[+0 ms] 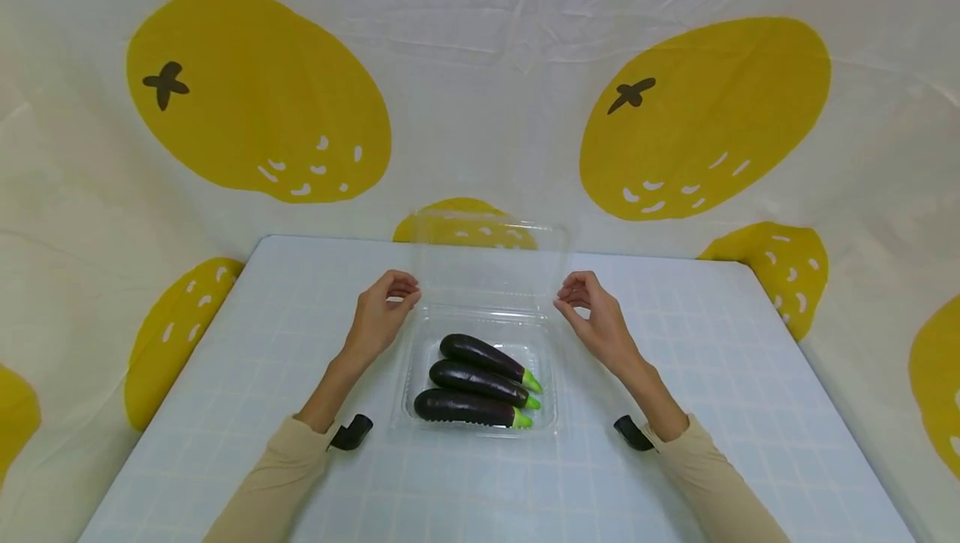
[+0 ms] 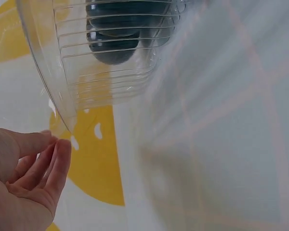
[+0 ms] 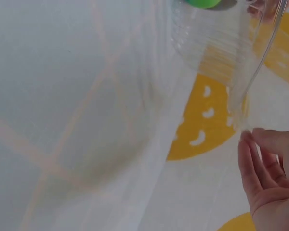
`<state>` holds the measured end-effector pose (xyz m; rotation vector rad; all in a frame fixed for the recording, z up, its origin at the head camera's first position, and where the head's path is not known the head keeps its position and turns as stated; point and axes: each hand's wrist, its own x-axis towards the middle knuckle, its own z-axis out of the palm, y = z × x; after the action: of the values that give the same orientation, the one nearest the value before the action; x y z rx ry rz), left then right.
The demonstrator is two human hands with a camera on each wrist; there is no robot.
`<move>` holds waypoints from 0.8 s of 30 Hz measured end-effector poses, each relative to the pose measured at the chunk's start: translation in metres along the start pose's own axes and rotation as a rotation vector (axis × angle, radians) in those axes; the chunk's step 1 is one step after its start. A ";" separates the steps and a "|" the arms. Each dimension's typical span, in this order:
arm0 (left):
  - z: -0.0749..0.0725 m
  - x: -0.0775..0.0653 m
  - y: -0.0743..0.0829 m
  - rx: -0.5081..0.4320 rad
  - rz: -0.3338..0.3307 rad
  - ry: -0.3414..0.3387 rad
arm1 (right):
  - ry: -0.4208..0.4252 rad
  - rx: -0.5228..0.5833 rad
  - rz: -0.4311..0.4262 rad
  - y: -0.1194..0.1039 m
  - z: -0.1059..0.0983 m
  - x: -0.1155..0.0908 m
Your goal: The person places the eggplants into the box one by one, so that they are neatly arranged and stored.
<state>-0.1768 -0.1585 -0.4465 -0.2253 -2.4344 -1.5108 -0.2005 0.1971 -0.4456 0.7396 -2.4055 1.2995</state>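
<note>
Three dark purple eggplants (image 1: 468,373) with green stem ends lie side by side in the base (image 1: 401,409) of a transparent plastic clamshell container. Its hinged lid (image 1: 491,272) stands raised behind the base. My left hand (image 1: 382,314) pinches the lid at its left edge, low near the hinge; the left wrist view has thumb and fingertips meeting at the plastic's corner (image 2: 70,126). On the opposite side, my right hand (image 1: 600,322) pinches the lid's right edge between thumb and fingers, seen also in the right wrist view. Neither hand touches the eggplants.
The container sits mid-table on a pale blue checked tablecloth (image 1: 285,334). Behind the table hangs a white curtain (image 1: 480,109) printed with yellow fruit. Black wrist cameras (image 1: 351,433) jut inward from both beige sleeves, on either side of the container.
</note>
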 end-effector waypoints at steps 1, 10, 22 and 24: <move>0.000 -0.001 0.000 0.003 0.000 0.001 | 0.001 -0.012 -0.008 0.000 0.000 -0.001; -0.003 -0.009 0.003 0.020 0.035 0.018 | 0.004 -0.106 -0.062 -0.001 -0.004 -0.007; -0.011 -0.022 0.003 0.073 0.068 0.015 | -0.023 -0.197 -0.183 -0.004 -0.009 -0.017; -0.013 -0.025 0.002 0.067 0.063 0.002 | -0.032 -0.217 -0.194 -0.004 -0.010 -0.019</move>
<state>-0.1505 -0.1691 -0.4464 -0.2839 -2.4479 -1.4001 -0.1823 0.2090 -0.4466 0.9085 -2.3815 0.9417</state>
